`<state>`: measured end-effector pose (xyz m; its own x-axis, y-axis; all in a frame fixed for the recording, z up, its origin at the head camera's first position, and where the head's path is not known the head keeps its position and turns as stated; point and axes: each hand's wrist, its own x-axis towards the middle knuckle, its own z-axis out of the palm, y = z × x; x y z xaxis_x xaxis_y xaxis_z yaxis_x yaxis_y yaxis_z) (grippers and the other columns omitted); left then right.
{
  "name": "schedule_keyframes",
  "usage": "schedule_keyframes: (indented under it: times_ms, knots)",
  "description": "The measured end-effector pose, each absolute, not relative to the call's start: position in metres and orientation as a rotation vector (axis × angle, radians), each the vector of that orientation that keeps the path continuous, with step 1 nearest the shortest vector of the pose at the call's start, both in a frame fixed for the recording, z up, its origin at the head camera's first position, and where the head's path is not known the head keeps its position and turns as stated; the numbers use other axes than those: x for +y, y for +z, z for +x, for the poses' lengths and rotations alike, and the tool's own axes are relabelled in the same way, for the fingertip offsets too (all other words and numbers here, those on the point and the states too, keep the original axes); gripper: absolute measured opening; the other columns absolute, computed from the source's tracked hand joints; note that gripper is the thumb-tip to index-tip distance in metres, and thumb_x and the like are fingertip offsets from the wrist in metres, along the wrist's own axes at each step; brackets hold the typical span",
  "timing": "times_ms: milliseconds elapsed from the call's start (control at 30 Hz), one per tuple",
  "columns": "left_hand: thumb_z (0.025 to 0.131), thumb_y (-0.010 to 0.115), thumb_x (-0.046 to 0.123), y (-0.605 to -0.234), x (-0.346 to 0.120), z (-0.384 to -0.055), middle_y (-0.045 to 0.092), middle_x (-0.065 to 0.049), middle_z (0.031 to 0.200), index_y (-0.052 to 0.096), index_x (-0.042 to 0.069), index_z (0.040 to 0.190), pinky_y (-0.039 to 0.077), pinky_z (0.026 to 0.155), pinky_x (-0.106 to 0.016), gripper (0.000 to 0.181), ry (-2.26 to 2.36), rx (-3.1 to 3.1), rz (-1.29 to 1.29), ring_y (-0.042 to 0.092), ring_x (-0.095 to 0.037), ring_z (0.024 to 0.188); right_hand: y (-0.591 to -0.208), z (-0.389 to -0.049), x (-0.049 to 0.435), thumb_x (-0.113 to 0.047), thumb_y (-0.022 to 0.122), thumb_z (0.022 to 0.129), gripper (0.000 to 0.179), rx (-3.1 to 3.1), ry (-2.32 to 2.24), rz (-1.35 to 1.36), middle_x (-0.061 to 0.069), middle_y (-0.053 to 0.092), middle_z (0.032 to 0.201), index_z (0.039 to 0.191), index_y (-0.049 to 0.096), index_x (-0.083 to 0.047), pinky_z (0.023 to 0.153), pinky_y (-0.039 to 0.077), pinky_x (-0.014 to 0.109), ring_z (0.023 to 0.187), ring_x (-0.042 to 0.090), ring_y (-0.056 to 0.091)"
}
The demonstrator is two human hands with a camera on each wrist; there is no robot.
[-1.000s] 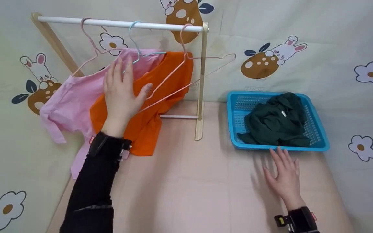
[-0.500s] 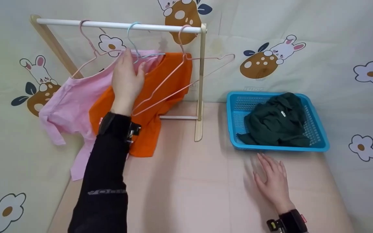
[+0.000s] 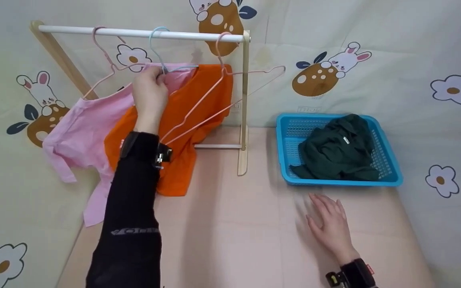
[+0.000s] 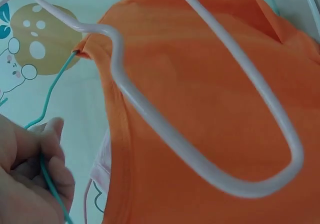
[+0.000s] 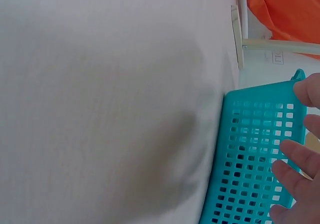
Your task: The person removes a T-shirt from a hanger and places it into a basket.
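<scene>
My left hand (image 3: pixel 149 96) is raised at the rack and grips the light blue hanger (image 4: pixel 50 90) just below its hook; the left wrist view has the fingers curled round the wire. An orange garment (image 3: pixel 178 172) hangs on that hanger. Behind it to the left, a pink garment (image 3: pixel 94 128) hangs on a pink hanger (image 3: pixel 101 46). A bare pink hanger (image 4: pixel 117 59) crosses in front of the orange cloth. My right hand (image 3: pixel 331 228), fingers relaxed and holding nothing, hovers just in front of the blue basket (image 3: pixel 342 183).
The rack has a white top rail (image 3: pixel 134 32) and wooden posts (image 3: pixel 245 104). In the basket lies a crumpled dark green garment (image 3: pixel 334 148). A patterned cloth (image 3: pixel 398 100) covers the wall behind, and a pale beige cloth (image 3: pixel 246 236) lies beneath.
My left hand has gone from spread fingers in front of the garments to gripping the blue hanger. The right hand has drawn slightly left and back from the basket's rim.
</scene>
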<state>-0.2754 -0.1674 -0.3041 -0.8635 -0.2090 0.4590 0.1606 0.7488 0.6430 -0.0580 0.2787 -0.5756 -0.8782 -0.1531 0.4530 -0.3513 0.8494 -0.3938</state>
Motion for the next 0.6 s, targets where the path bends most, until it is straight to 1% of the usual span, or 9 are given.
schedule_keyframes:
  times_ms: [200,300,367,433,500,533,600]
  knots:
    - [0.100,0.050,0.002,-0.289,-0.169,-0.267,0.067,-0.014,0.097,0.070,-0.004,0.100,0.046,0.090,-0.034,0.021,-1.006,-2.355,0.091,0.058,-0.027,0.093,-0.575,-0.056,0.281,-0.013,0.082,0.078,0.062,-2.635,0.661,0.352,0.018,0.058,0.133,0.135,0.059,-0.005,0.108,0.024,0.065,0.125,0.039,0.049]
    - [0.100,0.051,0.003,-0.287,-0.173,-0.262,0.066,-0.014,0.095,0.070,-0.003,0.100,0.045,0.085,-0.033,0.020,-1.015,-2.327,0.077,0.057,-0.026,0.091,-0.576,-0.055,0.280,-0.012,0.081,0.078,0.061,-2.638,0.667,0.349,0.018,0.058,0.133,0.134,0.059,-0.005,0.106,0.025,0.066,0.125,0.038,0.049]
    - [0.100,0.054,0.008,-0.290,-0.175,-0.258,0.067,-0.014,0.096,0.070,-0.002,0.102,0.043,0.082,-0.031,0.020,-1.038,-2.321,0.079,0.055,-0.025,0.088,-0.576,-0.055,0.278,-0.012,0.081,0.077,0.061,-2.633,0.675,0.357,0.019,0.058,0.132,0.134,0.060,-0.004,0.105,0.025,0.067,0.124,0.039,0.049]
    - [0.100,0.056,0.014,-0.297,-0.177,-0.254,0.062,-0.011,0.088,0.068,-0.001,0.097,0.039,0.076,-0.027,0.020,-1.075,-2.309,0.077,0.051,-0.021,0.081,-0.576,-0.056,0.278,-0.011,0.081,0.077,0.061,-2.630,0.682,0.360,0.019,0.059,0.131,0.133,0.060,-0.003,0.103,0.026,0.068,0.124,0.038,0.049]
    - [0.100,0.058,0.018,-0.307,-0.178,-0.250,0.055,-0.009,0.079,0.064,0.000,0.087,0.034,0.070,-0.025,0.023,-1.101,-2.285,0.072,0.045,-0.020,0.074,-0.576,-0.056,0.277,-0.011,0.081,0.077,0.061,-2.627,0.687,0.364,0.020,0.059,0.131,0.133,0.060,-0.003,0.103,0.025,0.069,0.124,0.039,0.050]
    - [0.100,0.058,0.020,-0.313,-0.179,-0.248,0.052,-0.007,0.076,0.061,0.002,0.082,0.032,0.068,-0.025,0.025,-1.106,-2.273,0.074,0.042,-0.019,0.071,-0.576,-0.056,0.276,-0.011,0.081,0.077,0.061,-2.629,0.689,0.365,0.019,0.059,0.131,0.133,0.060,-0.003,0.103,0.025,0.069,0.124,0.039,0.050]
    - [0.100,0.059,0.019,-0.326,-0.181,-0.245,0.041,-0.005,0.069,0.051,0.005,0.073,0.026,0.064,-0.025,0.032,-1.105,-2.235,0.064,0.037,-0.018,0.066,-0.576,-0.055,0.276,-0.012,0.081,0.078,0.061,-2.633,0.692,0.366,0.019,0.059,0.132,0.134,0.059,-0.004,0.104,0.025,0.068,0.124,0.038,0.049]
